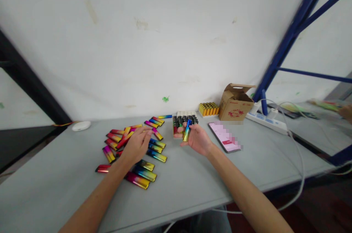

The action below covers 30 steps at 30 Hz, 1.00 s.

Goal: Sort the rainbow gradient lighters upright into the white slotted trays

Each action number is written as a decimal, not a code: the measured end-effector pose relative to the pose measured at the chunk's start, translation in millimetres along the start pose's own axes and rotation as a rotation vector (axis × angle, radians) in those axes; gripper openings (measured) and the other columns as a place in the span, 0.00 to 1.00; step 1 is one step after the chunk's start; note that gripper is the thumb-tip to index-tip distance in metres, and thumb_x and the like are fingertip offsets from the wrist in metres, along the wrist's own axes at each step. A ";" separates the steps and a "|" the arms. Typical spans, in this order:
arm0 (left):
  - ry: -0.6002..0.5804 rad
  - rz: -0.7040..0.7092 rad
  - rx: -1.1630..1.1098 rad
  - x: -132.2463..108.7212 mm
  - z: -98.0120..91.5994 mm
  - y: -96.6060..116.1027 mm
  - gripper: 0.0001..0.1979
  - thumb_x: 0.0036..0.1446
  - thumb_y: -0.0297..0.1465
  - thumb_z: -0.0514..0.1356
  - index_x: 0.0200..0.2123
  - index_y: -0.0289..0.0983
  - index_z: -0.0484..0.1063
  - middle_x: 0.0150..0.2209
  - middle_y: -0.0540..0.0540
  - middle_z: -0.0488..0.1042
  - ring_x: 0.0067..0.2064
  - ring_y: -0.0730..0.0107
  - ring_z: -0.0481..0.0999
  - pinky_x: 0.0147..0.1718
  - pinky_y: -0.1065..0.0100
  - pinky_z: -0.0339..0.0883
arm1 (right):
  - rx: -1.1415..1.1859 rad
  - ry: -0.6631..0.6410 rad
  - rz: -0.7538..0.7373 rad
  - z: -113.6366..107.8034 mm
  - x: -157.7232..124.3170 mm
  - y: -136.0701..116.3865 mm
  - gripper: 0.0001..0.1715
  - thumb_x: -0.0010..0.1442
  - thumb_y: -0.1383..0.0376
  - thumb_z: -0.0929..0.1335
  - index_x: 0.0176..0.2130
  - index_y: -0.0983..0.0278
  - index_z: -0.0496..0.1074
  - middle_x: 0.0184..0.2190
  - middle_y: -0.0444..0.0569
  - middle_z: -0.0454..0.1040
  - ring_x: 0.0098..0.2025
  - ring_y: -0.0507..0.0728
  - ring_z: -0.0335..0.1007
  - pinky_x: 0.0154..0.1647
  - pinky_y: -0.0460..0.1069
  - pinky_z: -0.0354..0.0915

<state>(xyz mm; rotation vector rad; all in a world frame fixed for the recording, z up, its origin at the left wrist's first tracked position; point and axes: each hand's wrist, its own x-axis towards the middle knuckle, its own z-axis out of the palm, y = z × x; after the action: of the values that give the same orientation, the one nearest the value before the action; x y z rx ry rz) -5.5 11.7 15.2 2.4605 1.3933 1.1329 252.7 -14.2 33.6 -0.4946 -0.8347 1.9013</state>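
Note:
My right hand [200, 139] is closed on a slim shiny case [187, 131], blue at the top and gold at the bottom, held nearly upright with the palm turned up. Just behind it is a tray of black-topped pieces [185, 119], partly covered by the fingers. Over a loose pile of similar shiny cases [144, 173] hovers my left hand [139, 144], its fingers stretched out and slightly bent. Whether its fingertips touch any case is not visible. The pile mixes red-gold, purple-gold and blue-gold cases, some hidden under my left hand and forearm.
A tray of yellow cylinders [209, 109] and an open cardboard box [237, 103] stand by the wall. On the right lie a phone [224, 137] and a white power strip [268, 122] with cables. A white oval device [81, 126] sits at the left. Blue metal posts [283, 42] rise at the right.

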 end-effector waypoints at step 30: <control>-0.026 0.047 0.061 -0.5 -0.8 -0.5 0.23 0.66 0.41 0.44 0.38 0.34 0.75 0.44 0.38 0.76 0.49 0.59 0.73 0.53 0.56 0.64 | -0.967 0.437 -0.607 -11.6 8.0 1.7 0.17 0.48 0.61 0.73 0.40 0.63 0.74 0.30 0.45 0.76 0.32 0.55 0.71 0.31 0.47 0.63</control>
<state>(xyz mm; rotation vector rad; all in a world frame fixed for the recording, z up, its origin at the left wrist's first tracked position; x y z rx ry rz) -6.5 11.5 15.3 2.5534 1.3904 1.0792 255.5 -3.7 24.6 -1.0403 -1.3779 0.7070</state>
